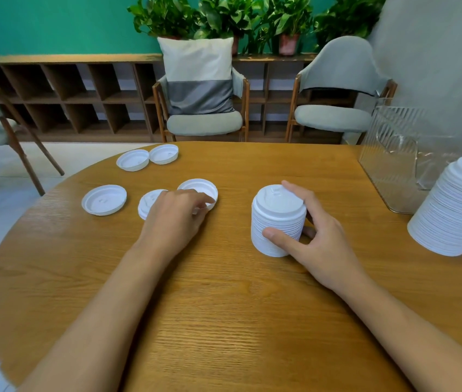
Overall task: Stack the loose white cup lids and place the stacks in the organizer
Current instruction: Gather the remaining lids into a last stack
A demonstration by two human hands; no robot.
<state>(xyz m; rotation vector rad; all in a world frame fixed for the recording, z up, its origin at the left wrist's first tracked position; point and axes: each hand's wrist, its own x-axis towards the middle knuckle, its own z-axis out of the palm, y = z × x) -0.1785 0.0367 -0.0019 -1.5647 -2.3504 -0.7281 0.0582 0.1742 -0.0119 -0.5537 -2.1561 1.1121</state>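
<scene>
Right hand (317, 239) curls round the lid stack (278, 219), centre. Left hand (173, 219), ten o'clock, half hides the near lid (150, 199); its fingers meet the upturned lid (197, 188) at the rim, grasp indiscernible.

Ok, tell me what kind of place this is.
Probably a café or lounge seating area: a round wooden table, cushioned armchairs beside it, potted plants along a cubby shelf, and stacks of disposable cup lids.
</scene>
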